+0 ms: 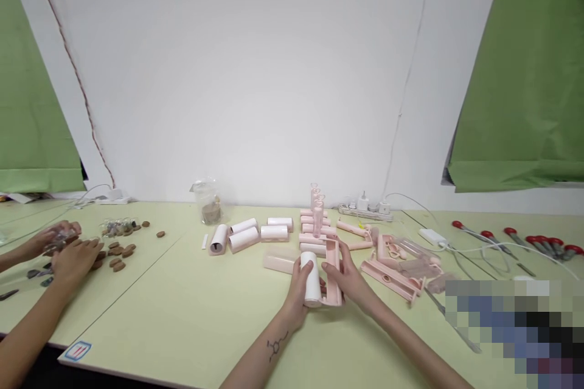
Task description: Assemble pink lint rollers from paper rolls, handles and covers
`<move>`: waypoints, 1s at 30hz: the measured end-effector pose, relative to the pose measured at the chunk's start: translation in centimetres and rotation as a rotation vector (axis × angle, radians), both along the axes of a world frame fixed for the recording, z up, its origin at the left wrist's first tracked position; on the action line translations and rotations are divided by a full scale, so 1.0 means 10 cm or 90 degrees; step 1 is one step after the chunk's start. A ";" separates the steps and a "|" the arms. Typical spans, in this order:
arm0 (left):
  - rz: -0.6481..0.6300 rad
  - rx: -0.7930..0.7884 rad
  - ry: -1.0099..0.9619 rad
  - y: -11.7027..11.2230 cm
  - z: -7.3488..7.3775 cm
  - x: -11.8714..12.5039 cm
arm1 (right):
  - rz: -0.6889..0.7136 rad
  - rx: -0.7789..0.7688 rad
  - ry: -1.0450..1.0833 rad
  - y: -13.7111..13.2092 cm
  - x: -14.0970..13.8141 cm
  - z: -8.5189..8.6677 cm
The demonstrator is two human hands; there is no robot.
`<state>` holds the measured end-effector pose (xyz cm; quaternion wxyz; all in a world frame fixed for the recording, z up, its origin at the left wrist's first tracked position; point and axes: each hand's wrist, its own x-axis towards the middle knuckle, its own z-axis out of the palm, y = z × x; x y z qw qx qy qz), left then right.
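Observation:
My left hand [297, 293] is closed around a white roll [312, 279], its thumb lying along the side. My right hand [352, 279] grips a long pink plastic holder [334, 276] with an open channel. Roll and holder are side by side, close together at their lower ends; whether they are joined I cannot tell. Just behind my left hand lies a translucent pink cover [279, 260]. Several white rolls [243, 239] rest farther back to the left. Pink holder parts [391, 279] are spread to the right of my right hand.
Upright pink pieces [318, 219] stand near the wall, beside a power strip [365, 213]. Red-handled tools [488, 237] and white cables lie to the right. A plastic bag [208, 203] stands at the back. On the left, another person's hands [75, 261] work among brown discs [121, 250].

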<state>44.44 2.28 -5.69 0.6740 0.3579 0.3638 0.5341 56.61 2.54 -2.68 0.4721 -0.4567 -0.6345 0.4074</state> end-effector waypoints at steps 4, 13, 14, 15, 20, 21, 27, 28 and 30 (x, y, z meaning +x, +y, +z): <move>-0.010 -0.002 0.032 -0.04 0.02 0.03 | -0.048 0.025 -0.033 -0.02 -0.03 -0.16; -0.016 0.011 0.100 -0.07 -0.01 0.04 | -0.059 -0.028 -0.126 -0.19 -0.04 -0.17; -0.030 0.006 0.101 -0.08 -0.01 0.04 | -0.067 -0.028 -0.132 -0.18 -0.04 -0.17; -0.046 0.003 0.099 -0.08 -0.01 0.04 | -0.077 -0.027 -0.141 -0.18 -0.04 -0.17; -0.110 0.039 0.034 -0.12 0.02 0.05 | -0.121 0.009 -0.221 -0.17 -0.01 -0.20; -0.126 0.047 0.025 -0.12 0.03 0.05 | -0.127 0.022 -0.235 -0.17 -0.01 -0.21; -0.220 0.115 0.135 -0.06 0.13 -0.13 | -0.052 0.077 -0.253 -0.12 0.12 -0.08; -0.227 0.130 0.186 -0.04 0.15 -0.18 | -0.015 0.098 -0.261 -0.09 0.17 -0.04; -0.228 0.170 0.308 -0.01 0.20 -0.27 | 0.060 0.140 -0.294 -0.02 0.27 0.05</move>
